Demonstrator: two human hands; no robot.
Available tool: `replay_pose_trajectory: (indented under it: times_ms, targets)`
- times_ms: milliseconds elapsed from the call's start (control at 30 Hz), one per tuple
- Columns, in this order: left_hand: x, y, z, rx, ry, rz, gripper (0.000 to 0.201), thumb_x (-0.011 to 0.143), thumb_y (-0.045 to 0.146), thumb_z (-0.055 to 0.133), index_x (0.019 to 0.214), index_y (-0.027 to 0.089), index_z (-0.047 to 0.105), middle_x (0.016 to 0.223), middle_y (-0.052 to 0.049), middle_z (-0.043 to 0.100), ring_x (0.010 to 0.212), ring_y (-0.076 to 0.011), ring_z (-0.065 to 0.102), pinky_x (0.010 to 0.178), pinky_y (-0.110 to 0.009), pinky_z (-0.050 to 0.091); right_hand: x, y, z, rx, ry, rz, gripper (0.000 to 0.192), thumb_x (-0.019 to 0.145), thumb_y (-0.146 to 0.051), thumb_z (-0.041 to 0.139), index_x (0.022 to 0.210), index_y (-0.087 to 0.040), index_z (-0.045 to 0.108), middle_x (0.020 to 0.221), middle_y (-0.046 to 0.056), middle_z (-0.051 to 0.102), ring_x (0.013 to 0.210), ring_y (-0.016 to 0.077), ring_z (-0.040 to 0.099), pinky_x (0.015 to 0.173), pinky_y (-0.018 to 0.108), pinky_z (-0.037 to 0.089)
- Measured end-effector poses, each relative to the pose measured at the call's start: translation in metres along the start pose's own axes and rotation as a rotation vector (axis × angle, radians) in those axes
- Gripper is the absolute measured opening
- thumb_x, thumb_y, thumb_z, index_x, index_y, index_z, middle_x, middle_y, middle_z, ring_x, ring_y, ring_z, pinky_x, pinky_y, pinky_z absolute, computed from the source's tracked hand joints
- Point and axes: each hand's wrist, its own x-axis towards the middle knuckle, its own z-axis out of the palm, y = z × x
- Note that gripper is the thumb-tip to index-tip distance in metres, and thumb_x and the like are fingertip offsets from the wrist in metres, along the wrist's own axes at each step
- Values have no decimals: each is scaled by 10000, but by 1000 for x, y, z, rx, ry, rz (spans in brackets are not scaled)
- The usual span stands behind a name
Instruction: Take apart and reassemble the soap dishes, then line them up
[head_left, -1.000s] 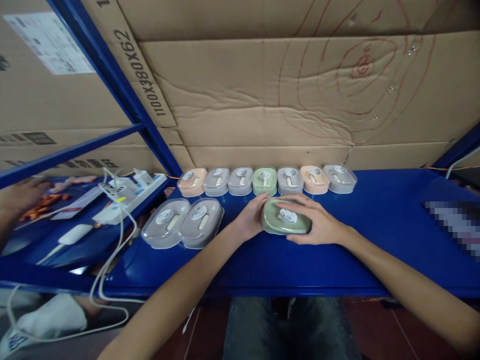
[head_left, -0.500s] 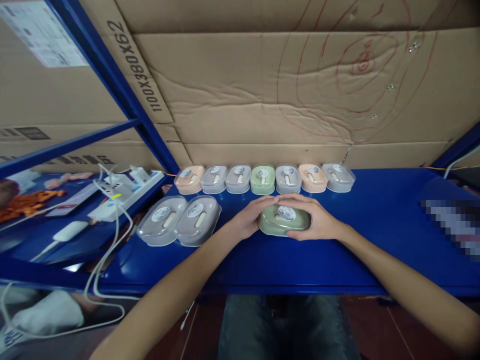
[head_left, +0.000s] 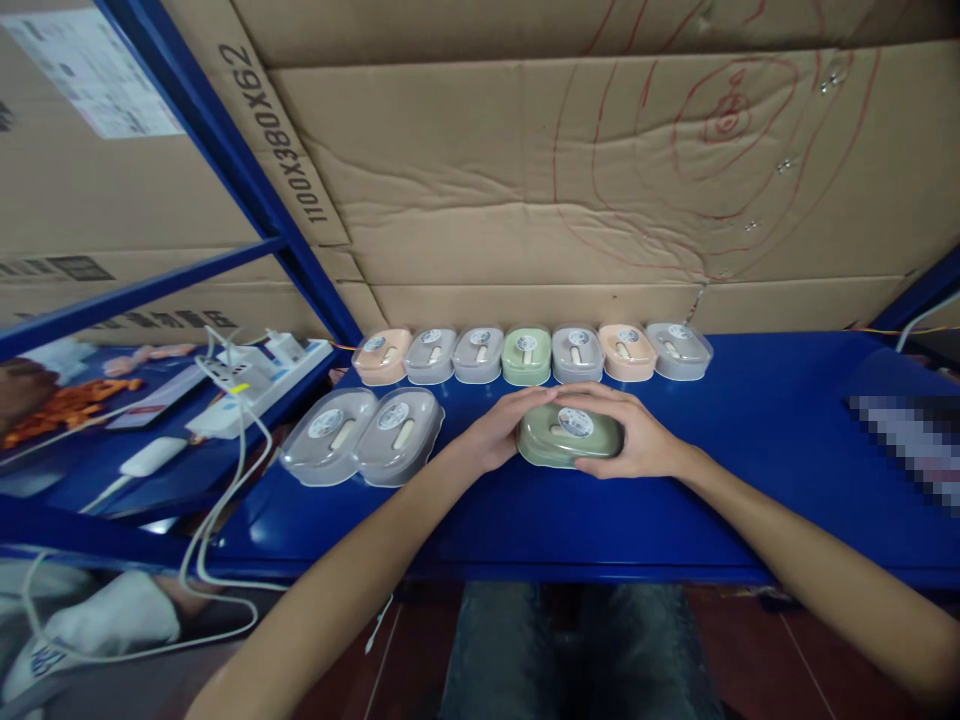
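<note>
Near the middle of the frame, both hands clasp a green lidded box (head_left: 568,437) that rests on the blue bench (head_left: 750,470). The left hand (head_left: 501,428) cups the box's left end, its fingers curled over the upper edge. The right hand (head_left: 634,435) wraps the right end, with fingers spread along the far rim and the thumb low at the near side. The fingertips of the two hands come close together above the box's back edge. A round white sticker shows on the clear lid.

Just beyond the box, a row of seven small boxes (head_left: 529,354) runs along the foot of the cardboard wall (head_left: 525,180): peach, grey, grey, green, grey, peach, grey from left to right. To the left of the hands, two larger grey boxes (head_left: 362,437) lie touching side by side. In the left part of the frame, a white power strip (head_left: 259,390) with trailing cables sits on a lower blue shelf (head_left: 90,500).
</note>
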Motion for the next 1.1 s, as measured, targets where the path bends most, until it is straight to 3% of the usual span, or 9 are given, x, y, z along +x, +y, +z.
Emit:
replay_pose_trajectory:
  times_ms: [433, 767, 867, 967, 1100]
  targets:
    - [1, 1, -2, 57, -33, 6, 444, 783, 459, 981, 1065, 167, 802, 986, -67, 780, 899, -213, 717, 852, -338, 516, 3, -1, -4, 26, -20, -8, 896, 782, -427, 963, 1592, -398, 580, 1579, 92, 631, 1440, 353, 631, 1211, 623, 503]
    - [-1, 2, -3, 85, -32, -17, 428, 719, 291, 1003, 1075, 162, 802, 967, -65, 770, 863, -193, 719, 823, -330, 522, 7, -3, -10, 113, -118, 68, 922, 782, -435, 972, 1607, -432, 560, 1642, 58, 594, 1520, 364, 561, 1275, 654, 432]
    - [0, 1, -2, 88, 1, -5, 506, 672, 275, 1011, 1119, 159, 806, 996, -67, 777, 881, -195, 719, 815, -318, 527, 6, -1, -10, 249, -51, 188, 867, 822, -489, 938, 1600, -387, 569, 1650, 72, 589, 1540, 362, 540, 1287, 635, 429]
    - [-1, 3, 0, 64, 42, 46, 577, 630, 285, 1023, 1144, 171, 785, 985, -48, 765, 855, -186, 706, 765, -298, 523, 4, 4, -9, 482, 99, 418, 665, 931, -524, 835, 1526, -309, 630, 1602, 101, 634, 1519, 328, 570, 1280, 579, 460]
    - [-7, 11, 2, 64, 63, 129, 598, 643, 291, 1017, 1168, 205, 746, 1009, -30, 729, 825, -168, 684, 690, -270, 495, 2, 11, -5, 795, 148, 721, 585, 907, -521, 862, 1384, -216, 716, 1367, 141, 775, 1215, 291, 772, 1085, 473, 647]
